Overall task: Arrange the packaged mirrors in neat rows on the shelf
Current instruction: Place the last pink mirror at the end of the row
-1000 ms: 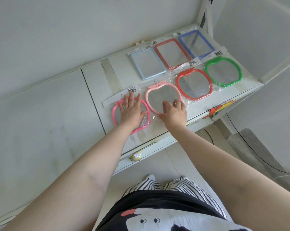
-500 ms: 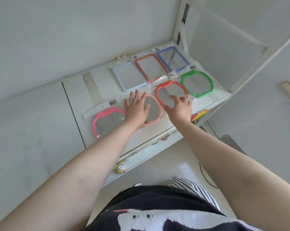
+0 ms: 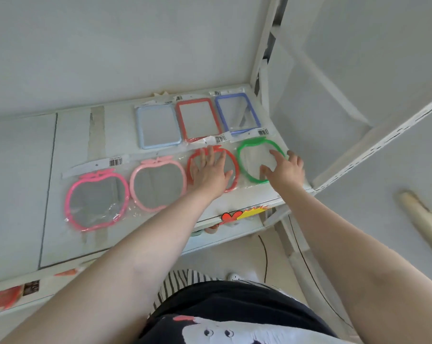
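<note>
Two rows of packaged mirrors lie on the white shelf [image 3: 68,244]. The back row holds a light-blue rectangle [image 3: 158,126], a red rectangle [image 3: 197,119] and a blue rectangle [image 3: 237,112]. In front lie apple-shaped mirrors: hot pink [image 3: 96,202], pale pink [image 3: 158,183], red [image 3: 232,165] and green [image 3: 249,157]. My left hand [image 3: 210,173] lies flat, fingers straight, on the red apple mirror. My right hand [image 3: 283,170] rests with spread fingers on the green apple mirror at the shelf's right end.
The shelf's white back wall and a right side panel [image 3: 309,95] close in the mirrors. A perforated white upright [image 3: 383,142] slants at the right. A lower shelf edge with coloured stickers [image 3: 244,213] sits below. A cable [image 3: 265,256] runs on the floor.
Both hands have moved right along the front row, the left from the pink mirrors to the red one, the right from the red one's near edge to the green one.
</note>
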Motion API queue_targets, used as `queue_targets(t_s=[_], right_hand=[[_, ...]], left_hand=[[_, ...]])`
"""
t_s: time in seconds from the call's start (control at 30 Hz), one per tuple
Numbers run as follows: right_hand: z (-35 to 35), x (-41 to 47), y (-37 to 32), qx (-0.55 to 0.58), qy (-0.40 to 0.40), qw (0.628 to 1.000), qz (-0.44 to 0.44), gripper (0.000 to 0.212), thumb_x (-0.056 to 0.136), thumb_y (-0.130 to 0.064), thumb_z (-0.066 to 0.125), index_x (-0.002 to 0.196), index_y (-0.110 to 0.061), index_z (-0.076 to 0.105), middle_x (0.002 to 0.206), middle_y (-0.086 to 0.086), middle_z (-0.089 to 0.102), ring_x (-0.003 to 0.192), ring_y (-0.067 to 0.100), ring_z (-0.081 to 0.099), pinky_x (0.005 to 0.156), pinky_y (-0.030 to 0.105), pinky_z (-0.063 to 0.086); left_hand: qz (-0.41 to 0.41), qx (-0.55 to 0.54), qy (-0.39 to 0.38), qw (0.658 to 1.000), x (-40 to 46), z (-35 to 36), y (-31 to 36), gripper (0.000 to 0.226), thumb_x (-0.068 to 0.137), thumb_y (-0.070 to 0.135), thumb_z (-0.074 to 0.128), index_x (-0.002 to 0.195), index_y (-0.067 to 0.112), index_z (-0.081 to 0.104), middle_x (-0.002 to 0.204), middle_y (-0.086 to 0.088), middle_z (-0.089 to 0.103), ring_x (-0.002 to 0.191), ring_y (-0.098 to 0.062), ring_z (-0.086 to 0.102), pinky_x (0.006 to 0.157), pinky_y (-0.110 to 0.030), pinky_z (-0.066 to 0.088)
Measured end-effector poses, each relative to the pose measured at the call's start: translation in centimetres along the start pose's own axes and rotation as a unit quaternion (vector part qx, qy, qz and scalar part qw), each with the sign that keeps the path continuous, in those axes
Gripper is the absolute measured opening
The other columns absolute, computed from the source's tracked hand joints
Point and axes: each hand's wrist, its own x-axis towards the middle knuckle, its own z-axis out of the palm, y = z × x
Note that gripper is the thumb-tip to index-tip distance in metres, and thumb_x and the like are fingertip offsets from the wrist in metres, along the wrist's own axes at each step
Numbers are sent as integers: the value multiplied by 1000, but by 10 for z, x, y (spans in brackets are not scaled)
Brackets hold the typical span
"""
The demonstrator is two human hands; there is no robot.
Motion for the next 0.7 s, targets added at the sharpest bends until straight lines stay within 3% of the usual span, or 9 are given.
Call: queue_targets(t_s=[0.13,0.27,0.4,0.7], right_hand=[[2,31,15,-50,-70,994,-65,58,92,-53,43,146,-41,28,159,10,14,147,33,4,118,47,11],[12,42,18,-68,-148,982,-93,71,85,-58,55,146,-43,23,160,12,2,148,35,2,119,46,8],[23,37,19,-75,-146,982,-90,77,85,-59,54,149,-41,14,160,15,-5,147,36,3,119,46,11],[23,34,19,-92,-142,981,-97,76,85,-60,52,148,-40,14,159,17,-3,146,38,6,118,46,14]], left_hand=[[-70,26,-18,997,5,17,16,67,95,56,30,152,35,1,160,-5,-20,147,-37,-18,113,-61,-8],[-80,33,-32,996,1,30,15,69,94,59,29,151,39,-5,158,-5,-26,146,-39,-19,112,-62,-11],[-74,28,-31,996,-1,32,11,68,94,59,30,150,41,-5,158,-3,-26,146,-38,-20,114,-62,-10],[-70,44,-36,996,-3,30,10,69,94,61,29,150,41,-6,159,-4,-25,146,-38,-19,115,-61,-8]])
